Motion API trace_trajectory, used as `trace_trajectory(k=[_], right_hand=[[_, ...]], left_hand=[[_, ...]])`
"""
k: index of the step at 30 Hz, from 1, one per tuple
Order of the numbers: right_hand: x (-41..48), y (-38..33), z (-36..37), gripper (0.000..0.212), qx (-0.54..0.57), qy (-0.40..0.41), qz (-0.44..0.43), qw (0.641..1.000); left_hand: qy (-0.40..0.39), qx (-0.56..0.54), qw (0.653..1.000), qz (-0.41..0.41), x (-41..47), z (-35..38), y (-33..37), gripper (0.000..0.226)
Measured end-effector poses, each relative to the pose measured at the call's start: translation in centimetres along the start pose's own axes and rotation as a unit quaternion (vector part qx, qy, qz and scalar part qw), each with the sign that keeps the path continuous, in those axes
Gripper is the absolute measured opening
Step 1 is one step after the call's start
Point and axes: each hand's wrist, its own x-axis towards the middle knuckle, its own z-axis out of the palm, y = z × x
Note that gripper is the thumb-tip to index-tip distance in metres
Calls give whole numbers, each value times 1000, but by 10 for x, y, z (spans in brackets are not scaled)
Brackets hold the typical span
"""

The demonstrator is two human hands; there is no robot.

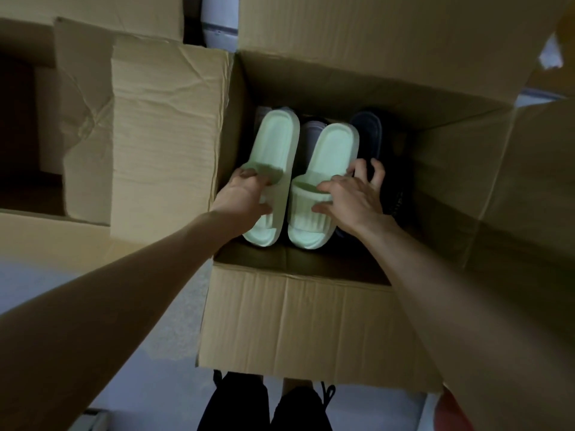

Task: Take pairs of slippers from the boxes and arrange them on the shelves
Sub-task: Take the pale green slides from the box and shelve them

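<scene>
An open cardboard box [289, 318] stands in front of me with slippers inside. Two pale green slippers lie side by side on top. My left hand [245, 194] grips the strap of the left green slipper [273, 144], fingers tucked under the band. My right hand [354, 194] holds the strap of the right green slipper [333, 150], thumb on the band, with its other fingers spread toward the dark slippers. A dark navy slipper [368, 129] and a greyish one [309, 135] lie underneath, partly hidden.
The box's flaps stand open at the left [165, 135], back [373, 35] and right [529, 188]. Another open cardboard box [31, 119] sits at the far left. My legs in dark trousers [264, 405] are below the box, on a pale floor.
</scene>
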Motion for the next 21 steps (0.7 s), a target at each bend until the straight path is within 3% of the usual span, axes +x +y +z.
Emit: trace_trajectory(k=[3, 8, 13, 18, 21], right_hand=[[-6, 5, -6, 26, 43, -5, 16, 999], [-26, 8, -22, 29, 89, -8, 54, 995], [-56, 8, -62, 20, 232, -43, 78, 969], [-96, 0, -134, 31, 272, -52, 65, 959], [-132, -9, -194, 39, 298, -31, 40, 953]], left_hand=[[-9, -19, 1000, -10, -5, -7, 1, 52], [-10, -31, 999, -23, -26, -21, 6, 44], [-15, -40, 999, 22, -68, -50, 20, 37], [1, -41, 998, 51, -128, -103, 46, 20], [3, -36, 998, 54, -174, -154, 64, 26]])
